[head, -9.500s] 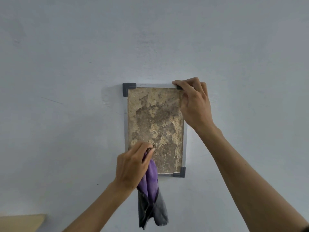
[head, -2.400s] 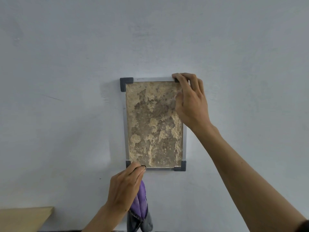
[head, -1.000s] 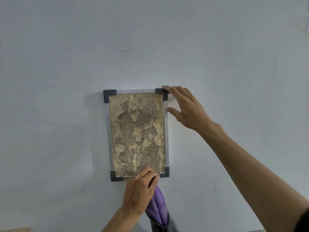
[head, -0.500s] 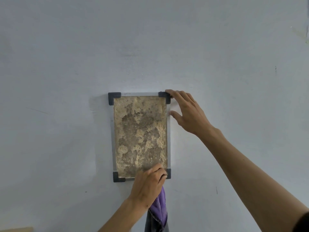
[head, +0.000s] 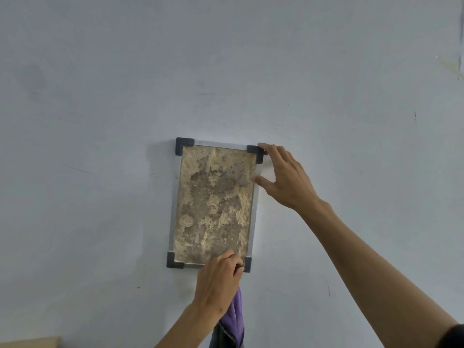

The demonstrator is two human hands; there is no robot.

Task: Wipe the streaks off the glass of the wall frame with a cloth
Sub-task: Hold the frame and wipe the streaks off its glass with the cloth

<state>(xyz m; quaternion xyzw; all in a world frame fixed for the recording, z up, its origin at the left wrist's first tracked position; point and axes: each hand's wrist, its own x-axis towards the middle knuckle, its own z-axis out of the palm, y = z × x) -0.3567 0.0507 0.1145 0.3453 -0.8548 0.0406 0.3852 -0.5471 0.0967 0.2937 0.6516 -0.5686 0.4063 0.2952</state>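
A pale blue-grey wall point(head: 100, 121) fills the view. The wall frame point(head: 173, 197) hangs at centre, upright and slightly tilted, with grey rails and dark corner caps; its glass point(head: 213, 202) covers a mottled tan-and-brown panel. The right hand point(head: 288, 182) is spread open and grips nothing: fingertips touch the upper right corner cap, thumb rests on the right rail. The left hand point(head: 218, 280) is closed on the cloth point(head: 236, 320) and pressed against the lower right of the frame. The purple-and-grey cloth hangs below that hand. A tan bench point(head: 27, 342) corner shows at lower left.
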